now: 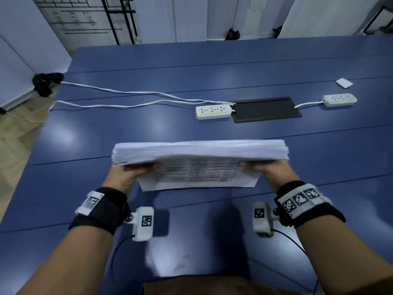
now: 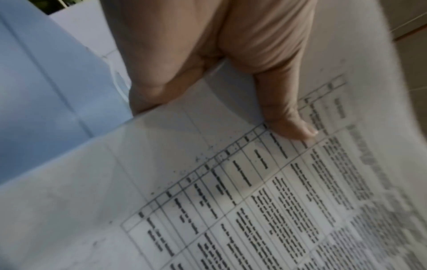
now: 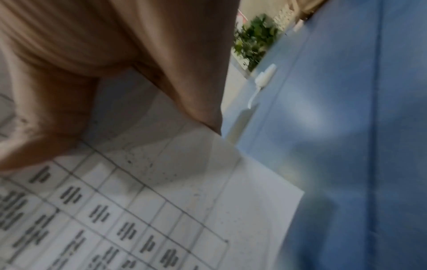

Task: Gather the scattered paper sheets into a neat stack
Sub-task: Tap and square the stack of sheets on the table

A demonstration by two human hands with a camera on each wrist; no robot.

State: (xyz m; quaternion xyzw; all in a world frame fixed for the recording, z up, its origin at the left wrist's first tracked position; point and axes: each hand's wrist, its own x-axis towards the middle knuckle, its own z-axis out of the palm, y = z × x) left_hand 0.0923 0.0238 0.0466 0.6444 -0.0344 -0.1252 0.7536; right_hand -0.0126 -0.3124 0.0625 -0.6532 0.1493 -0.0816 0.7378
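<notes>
Both hands, left hand (image 1: 127, 174) and right hand (image 1: 271, 172), clamp thick white paper stack (image 1: 200, 153) upright on glossy blue table (image 1: 212, 73).

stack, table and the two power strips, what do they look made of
Stack: plain white paper, matte, thin layered edges, a printed table on the sheet facing the person. Table: blue, smooth, semi-gloss with soft light reflections and seams between panels; likely laminate or painted board, cannot tell which. Power strips: white moulded plastic, slight sheen, by the look.
</notes>
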